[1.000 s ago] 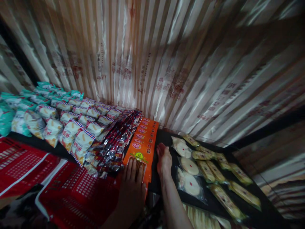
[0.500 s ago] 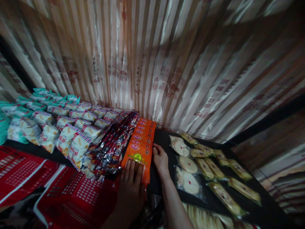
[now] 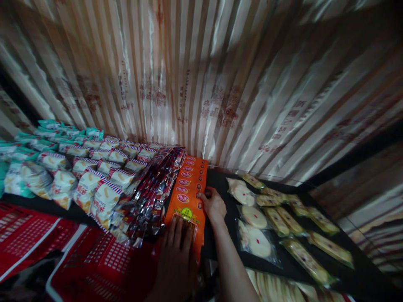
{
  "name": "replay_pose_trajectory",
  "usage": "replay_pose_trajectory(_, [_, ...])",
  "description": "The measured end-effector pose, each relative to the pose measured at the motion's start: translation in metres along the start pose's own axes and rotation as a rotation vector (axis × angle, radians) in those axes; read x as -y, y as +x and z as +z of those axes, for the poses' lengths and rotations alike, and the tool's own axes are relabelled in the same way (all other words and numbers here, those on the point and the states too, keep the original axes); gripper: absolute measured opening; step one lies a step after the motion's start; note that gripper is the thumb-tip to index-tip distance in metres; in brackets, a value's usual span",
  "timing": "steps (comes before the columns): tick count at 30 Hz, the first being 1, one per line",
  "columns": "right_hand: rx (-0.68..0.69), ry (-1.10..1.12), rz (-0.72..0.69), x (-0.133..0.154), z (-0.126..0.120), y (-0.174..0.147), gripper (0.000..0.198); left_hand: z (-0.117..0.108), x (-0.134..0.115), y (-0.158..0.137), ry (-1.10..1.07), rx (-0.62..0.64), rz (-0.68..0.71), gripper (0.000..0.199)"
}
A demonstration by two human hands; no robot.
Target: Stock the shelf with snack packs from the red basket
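A row of overlapping orange snack packets [image 3: 186,209] lies on the black shelf, with pink-and-white oval logos showing. My left hand [image 3: 178,247] rests flat on the nearest packet, fingers stretched out. At the right edge of the row, my right hand [image 3: 214,207] has its fingers bent, the thumb side on the packet edge; its other fingertips are partly hidden. Dark red shiny packets [image 3: 157,188] stand leaning in a row just left of the orange ones.
White snack bags with striped edges [image 3: 105,201] and teal bags [image 3: 20,167] fill the left. Round flat cakes in clear wrap [image 3: 258,241] and yellow wrapped bars [image 3: 305,260] lie to the right. Red baskets [image 3: 107,260] stand in front. Printed pleated sheeting [image 3: 195,75] hangs behind.
My right hand has shifted from beside the orange packets onto their right edge, and its fingers have bent. My left hand stays flat on the front packet. The view has shifted slightly.
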State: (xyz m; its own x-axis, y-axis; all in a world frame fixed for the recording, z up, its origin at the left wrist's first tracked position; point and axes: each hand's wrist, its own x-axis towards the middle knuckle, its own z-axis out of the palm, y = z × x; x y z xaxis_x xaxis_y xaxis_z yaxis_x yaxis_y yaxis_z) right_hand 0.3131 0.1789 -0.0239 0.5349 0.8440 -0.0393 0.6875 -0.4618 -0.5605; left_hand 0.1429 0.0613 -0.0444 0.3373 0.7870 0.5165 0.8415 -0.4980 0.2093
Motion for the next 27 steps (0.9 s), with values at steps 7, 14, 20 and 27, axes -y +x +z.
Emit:
replay_pose_trajectory(7, [-0.020,0.038,-0.036,-0.005,-0.001,0.002,0.038,0.000,0.002,-0.001,-0.060,0.020,0.016,0.048])
replay_pose_trajectory(14, [0.001,0.028,-0.123,-0.013,-0.003,0.002,0.042,0.007,0.012,0.027,-0.056,0.052,-0.016,0.040])
replay_pose_trajectory(20, [0.024,0.006,-0.076,-0.007,-0.004,0.002,0.040,0.023,0.011,0.087,-0.057,0.219,-0.147,0.050])
replay_pose_trajectory(27, [0.036,-0.017,-0.174,-0.013,-0.009,0.002,0.043,0.048,0.023,0.125,-0.016,0.345,-0.188,0.051])
